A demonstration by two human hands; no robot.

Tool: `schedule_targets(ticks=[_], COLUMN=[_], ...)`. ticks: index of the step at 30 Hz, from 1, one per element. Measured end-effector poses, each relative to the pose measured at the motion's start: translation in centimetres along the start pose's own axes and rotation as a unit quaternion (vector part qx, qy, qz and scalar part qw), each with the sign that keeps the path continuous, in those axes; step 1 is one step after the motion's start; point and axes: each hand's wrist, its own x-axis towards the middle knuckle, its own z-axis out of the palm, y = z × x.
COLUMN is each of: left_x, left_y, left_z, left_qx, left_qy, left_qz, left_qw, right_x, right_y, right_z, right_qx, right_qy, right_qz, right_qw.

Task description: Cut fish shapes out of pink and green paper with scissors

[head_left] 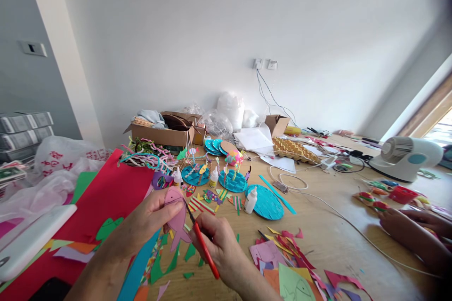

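Btwn L fingers (171, 211) sits pink paper fish (178, 222).

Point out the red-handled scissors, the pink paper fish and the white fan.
Red-handled scissors (204, 245): head view, on the red handle.
Pink paper fish (178, 223): head view, on its body.
White fan (403, 162): head view, on its white housing.

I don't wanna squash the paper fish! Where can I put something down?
Bare wooden tabletop shows between the nearest round blue disc and the white cable. It's crowded around the white plastic bottles, and multicoloured paper scraps lie beside the right hand.
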Motion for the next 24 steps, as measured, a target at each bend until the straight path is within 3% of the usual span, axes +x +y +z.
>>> schedule_targets(ticks=[8,24], left_x=[0.0,0.3], left_y=[0.0,0.6], left_z=[0.0,1.5], left_qx=[0.025,0.044], left_qy=[0.046,0.066], left_qz=[0.011,0.026], left_qw=[0.999,0.996], right_x=[0.0,-0.2], right_y=[0.2,0.9], right_z=[0.2,0.5], right_qx=[0.000,0.071], right_qy=[0.014,0.000], right_qz=[0.004,0.037], right_qw=[1.000,0.997])
